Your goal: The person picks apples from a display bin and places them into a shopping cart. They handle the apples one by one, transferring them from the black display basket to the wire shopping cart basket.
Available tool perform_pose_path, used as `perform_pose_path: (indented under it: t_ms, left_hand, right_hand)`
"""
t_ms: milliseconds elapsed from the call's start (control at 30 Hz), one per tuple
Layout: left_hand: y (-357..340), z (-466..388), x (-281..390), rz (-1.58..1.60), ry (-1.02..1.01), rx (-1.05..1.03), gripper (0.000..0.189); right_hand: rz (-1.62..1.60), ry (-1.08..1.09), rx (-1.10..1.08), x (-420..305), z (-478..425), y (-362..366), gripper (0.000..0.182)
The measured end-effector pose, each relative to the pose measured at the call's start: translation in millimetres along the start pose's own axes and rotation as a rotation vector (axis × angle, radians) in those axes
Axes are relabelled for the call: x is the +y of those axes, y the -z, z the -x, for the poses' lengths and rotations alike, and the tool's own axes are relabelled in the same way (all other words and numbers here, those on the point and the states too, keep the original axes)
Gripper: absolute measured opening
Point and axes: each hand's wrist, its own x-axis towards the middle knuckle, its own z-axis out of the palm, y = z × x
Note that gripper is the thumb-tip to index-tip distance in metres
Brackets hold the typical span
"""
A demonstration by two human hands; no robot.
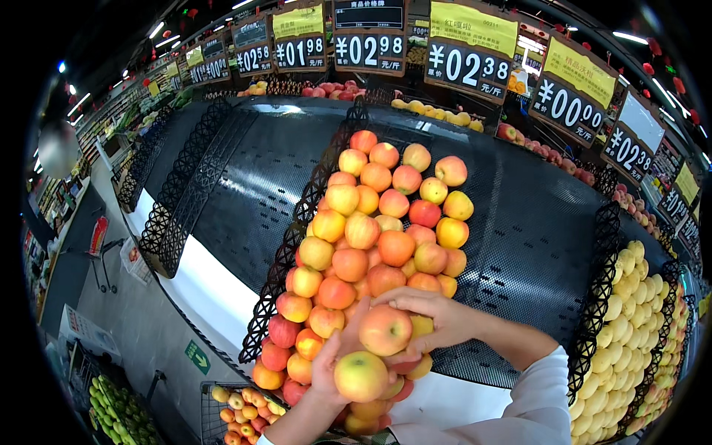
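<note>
My left hand [329, 364] cups a yellow-green apple [360, 376] with a red blush, low in the middle of the view. Just above and to its right, a red-orange apple [385, 330] lies between both hands, with the fingers of my right hand [431, 317] curved over and around its right side. A yellowish fruit shows partly under my right hand. Both hands are over a heap of red and yellow apples [350, 265] stacked on a black display shelf. The hands hide part of the heap's near end.
Black lattice dividers [278, 283] edge the heap's left side and stand farther right [592, 300], beside piled yellow fruit [617, 334]. A wire cart of apples [245, 414] stands below left, near green fruit [114, 414]. Price signs [369, 47] hang behind. A shopping cart [100, 250] stands in the left aisle.
</note>
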Motion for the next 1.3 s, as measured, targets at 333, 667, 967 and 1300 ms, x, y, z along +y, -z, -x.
perform_pose_path:
  t_ms: [333, 667, 967, 1300]
  left_hand:
    - [-8.0, -18.7, -13.0, 0.059, 0.187, 0.049, 0.080]
    - [18.2, -4.0, -13.9, 0.197, 0.151, -0.070, 0.070]
    - [21.1, 7.1, -13.9, 0.168, 0.112, 0.078, 0.069]
    - [21.9, 1.3, -21.5, 0.116, 0.114, 0.029, 0.062]
  right_hand:
    - [-0.487, -0.011, 1.412, 83.3, 42.8, 75.7, 0.042]
    - [-0.601, -0.309, 1.269, 160.5, -10.4, 198.6, 0.049]
    - [-0.060, -0.671, 1.327, 149.3, -0.8, 205.9, 0.056]
    - [0.906, -0.780, 1.051, 143.9, -0.6, 199.1, 0.051]
